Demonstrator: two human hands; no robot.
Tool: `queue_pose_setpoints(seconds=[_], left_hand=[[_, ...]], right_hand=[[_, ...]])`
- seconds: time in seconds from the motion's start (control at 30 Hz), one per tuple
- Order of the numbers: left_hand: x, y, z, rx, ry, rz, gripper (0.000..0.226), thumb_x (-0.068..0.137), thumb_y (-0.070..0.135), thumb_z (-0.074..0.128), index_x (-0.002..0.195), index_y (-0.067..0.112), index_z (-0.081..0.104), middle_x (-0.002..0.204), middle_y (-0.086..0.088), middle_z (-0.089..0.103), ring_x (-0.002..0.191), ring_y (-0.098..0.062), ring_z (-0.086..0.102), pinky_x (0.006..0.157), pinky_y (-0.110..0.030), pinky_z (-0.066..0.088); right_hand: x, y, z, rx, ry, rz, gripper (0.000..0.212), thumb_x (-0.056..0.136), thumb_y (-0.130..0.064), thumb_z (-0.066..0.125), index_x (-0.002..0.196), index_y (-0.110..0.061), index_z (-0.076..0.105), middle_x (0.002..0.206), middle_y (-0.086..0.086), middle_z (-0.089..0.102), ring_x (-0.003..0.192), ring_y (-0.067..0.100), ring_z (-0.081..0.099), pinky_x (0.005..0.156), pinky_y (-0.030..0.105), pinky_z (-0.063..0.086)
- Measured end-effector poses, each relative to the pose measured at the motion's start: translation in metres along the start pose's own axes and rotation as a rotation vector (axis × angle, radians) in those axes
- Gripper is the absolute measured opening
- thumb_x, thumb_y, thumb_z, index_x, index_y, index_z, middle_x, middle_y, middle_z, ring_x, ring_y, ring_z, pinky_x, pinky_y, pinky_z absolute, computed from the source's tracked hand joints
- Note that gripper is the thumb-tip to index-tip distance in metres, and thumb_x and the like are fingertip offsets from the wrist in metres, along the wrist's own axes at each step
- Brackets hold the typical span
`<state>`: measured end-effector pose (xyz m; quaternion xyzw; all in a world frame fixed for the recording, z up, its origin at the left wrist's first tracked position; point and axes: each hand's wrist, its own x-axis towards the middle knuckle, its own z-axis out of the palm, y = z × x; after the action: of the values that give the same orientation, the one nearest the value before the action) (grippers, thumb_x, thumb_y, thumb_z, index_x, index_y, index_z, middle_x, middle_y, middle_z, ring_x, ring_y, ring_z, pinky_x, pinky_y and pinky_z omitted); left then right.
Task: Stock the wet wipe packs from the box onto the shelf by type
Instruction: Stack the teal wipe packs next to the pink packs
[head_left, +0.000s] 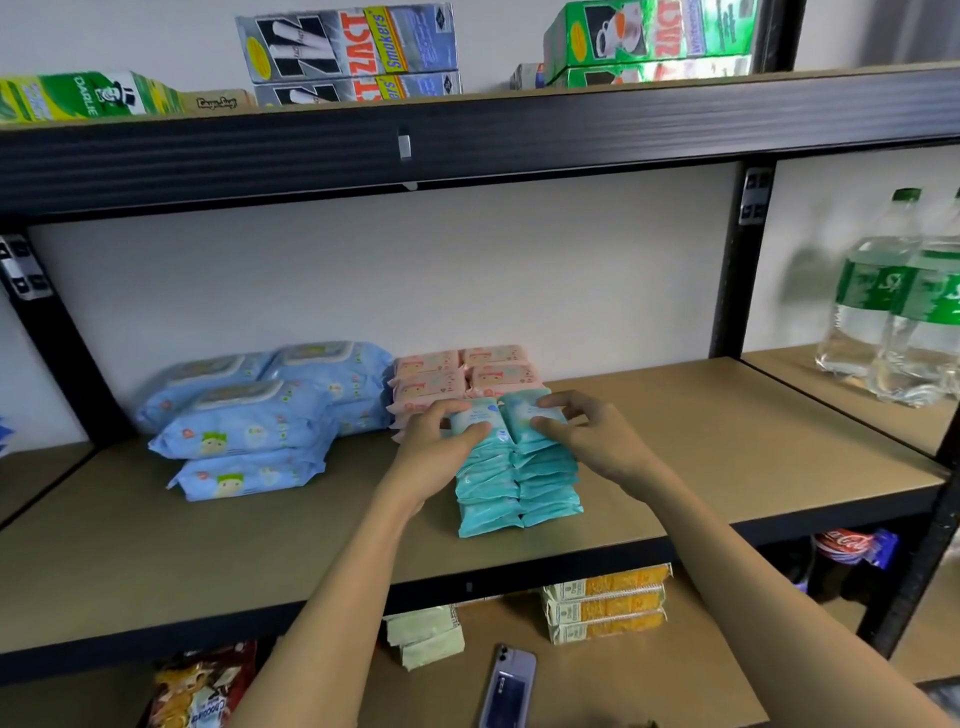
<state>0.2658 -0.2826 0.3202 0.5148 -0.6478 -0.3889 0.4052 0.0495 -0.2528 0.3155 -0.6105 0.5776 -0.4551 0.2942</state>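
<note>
Teal wipe packs (517, 467), two stacks on shelf (727, 452).
Left hand (441, 436) gripping top-left pack, right hand (582, 431) pinching top-right; pink packs (460, 376) at 12 o'clock.

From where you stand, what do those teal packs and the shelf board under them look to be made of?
Teal packs: soft, glossy plastic film, probably; they catch highlights and crinkle at the sealed ends. Shelf board: matte tan pressed-wood or fibreboard by its look, flat and grainless, sitting in a black frame, probably painted metal.

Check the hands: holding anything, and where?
Left hand grips the top teal wet wipe pack of the left stack by its left end; right hand grips the right stack's top pack by its right end.
</note>
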Motion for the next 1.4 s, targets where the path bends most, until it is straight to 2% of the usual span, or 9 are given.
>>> queue_pose_setpoints(seconds=[0.1, 0.2, 0.37, 0.47, 0.8, 0.93, 1.07, 1.2, 1.4], left_hand=[[0.003, 0.001, 0.0, 0.067, -0.031, -0.003, 0.037, 0.092, 0.042, 0.067, 0.126, 0.034, 0.054, 0.127, -0.003, 0.053, 0.101, -0.012, 0.063, 0.069, -0.019, 0.049], [0.002, 0.002, 0.001, 0.069, -0.056, -0.002, 0.033, 0.097, 0.039, 0.062, 0.128, 0.032, 0.053, 0.116, 0.006, 0.054, 0.095, -0.004, 0.06, 0.066, -0.017, 0.046], [0.003, 0.0, 0.007, 0.115, -0.029, -0.008, 0.036, 0.099, 0.045, 0.053, 0.134, 0.036, 0.052, 0.124, 0.003, 0.048, 0.11, -0.015, 0.056, 0.098, -0.035, 0.049], [0.004, 0.0, 0.01, 0.109, -0.021, -0.019, 0.034, 0.096, 0.047, 0.054, 0.129, 0.042, 0.05, 0.123, 0.002, 0.046, 0.117, -0.022, 0.055, 0.104, -0.044, 0.048], [0.004, -0.001, 0.009, 0.204, -0.06, -0.027, 0.043, 0.102, 0.04, 0.049, 0.144, 0.033, 0.041, 0.126, -0.001, 0.041, 0.118, -0.019, 0.046, 0.107, -0.039, 0.041], [0.001, 0.002, 0.007, 0.201, -0.08, -0.035, 0.038, 0.104, 0.042, 0.045, 0.141, 0.036, 0.039, 0.116, 0.007, 0.039, 0.099, -0.006, 0.048, 0.088, -0.024, 0.041], [-0.004, 0.001, 0.004, 0.187, 0.023, 0.029, 0.059, 0.082, 0.068, 0.049, 0.137, 0.05, 0.039, 0.148, 0.001, 0.038, 0.132, -0.02, 0.047, 0.109, -0.043, 0.045], [-0.012, 0.006, 0.002, 0.306, -0.063, 0.102, 0.051, 0.098, 0.041, 0.054, 0.146, 0.04, 0.038, 0.146, -0.001, 0.03, 0.139, -0.022, 0.034, 0.118, -0.041, 0.031], [-0.029, 0.008, 0.006, 0.68, -0.145, 0.184, 0.089, 0.087, 0.045, 0.065, 0.155, 0.037, 0.009, 0.154, 0.0, 0.018, 0.143, -0.026, 0.027, 0.11, -0.04, 0.036]], right_hand=[[0.005, 0.002, -0.004, -0.079, -0.009, -0.013, 0.036, 0.089, -0.048, 0.069, 0.12, -0.03, 0.066, 0.109, -0.003, 0.06, 0.097, 0.017, 0.062, 0.085, 0.035, 0.055], [0.008, 0.003, -0.005, -0.143, -0.03, -0.033, 0.037, 0.09, -0.051, 0.066, 0.123, -0.034, 0.065, 0.117, -0.004, 0.061, 0.101, 0.014, 0.06, 0.086, 0.033, 0.053], [0.011, 0.004, -0.003, -0.251, -0.061, -0.058, 0.042, 0.095, -0.051, 0.058, 0.133, -0.036, 0.058, 0.129, -0.004, 0.048, 0.11, 0.019, 0.057, 0.094, 0.035, 0.051], [0.01, 0.007, 0.0, -0.233, -0.082, -0.069, 0.043, 0.095, -0.053, 0.056, 0.135, -0.037, 0.056, 0.13, -0.005, 0.047, 0.11, 0.02, 0.058, 0.094, 0.036, 0.053], [0.01, 0.012, 0.003, -0.184, -0.112, -0.073, 0.045, 0.096, -0.053, 0.055, 0.138, -0.035, 0.054, 0.135, -0.002, 0.046, 0.115, 0.023, 0.057, 0.098, 0.044, 0.053], [0.006, 0.002, -0.007, -0.149, -0.166, -0.046, 0.05, 0.099, -0.058, 0.044, 0.145, -0.038, 0.041, 0.131, -0.005, 0.056, 0.111, 0.017, 0.058, 0.093, 0.038, 0.05], [-0.002, -0.004, -0.019, -0.179, -0.156, -0.042, 0.057, 0.1, -0.048, 0.052, 0.15, -0.036, 0.03, 0.123, 0.001, 0.058, 0.1, 0.01, 0.06, 0.087, 0.035, 0.05], [-0.008, -0.004, -0.017, -0.38, -0.291, -0.078, 0.08, 0.084, -0.045, 0.067, 0.151, -0.044, 0.023, 0.136, 0.001, 0.051, 0.108, 0.018, 0.06, 0.095, 0.038, 0.051], [-0.015, -0.007, 0.0, -0.845, -0.274, -0.158, 0.119, 0.076, -0.047, 0.078, 0.156, -0.041, -0.01, 0.144, 0.004, 0.037, 0.108, 0.027, 0.06, 0.09, 0.042, 0.055]])
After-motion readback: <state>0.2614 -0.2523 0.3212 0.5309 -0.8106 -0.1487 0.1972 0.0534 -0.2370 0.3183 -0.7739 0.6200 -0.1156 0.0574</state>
